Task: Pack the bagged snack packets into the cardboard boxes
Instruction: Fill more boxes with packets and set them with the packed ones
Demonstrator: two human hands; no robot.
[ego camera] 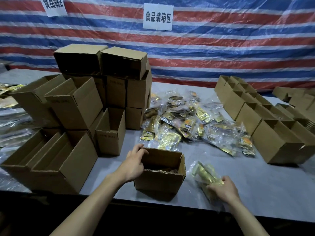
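Open cardboard box [160, 180] stands near the front edge of the grey table [265, 188], flaps down, mouth up; the inside is dim and its contents cannot be made out. Left hand [134, 163] grips the box at its left wall, fingers curled over the rim near the far left corner. Right hand [224, 186] is closed round a clear bag of gold snack packets [205, 173], just to the right of the box and apart from it. The bag is motion-blurred, so whether it rests on the table or is lifted clear cannot be told. Behind the box, mid-table, lies a loose pile of bagged snack packets [187, 121], gold and black wrappers in clear plastic. To the left, a stack of empty cardboard boxes [88, 99], several tiers high, some lying on their sides, the nearest ones open-topped. Along the right side runs a row of open boxes [265, 120] set side by side, leading away toward the backdrop. The backdrop is a red, white and blue striped tarp [221, 48] with a white paper sign [158, 17] reading 食品装箱区.
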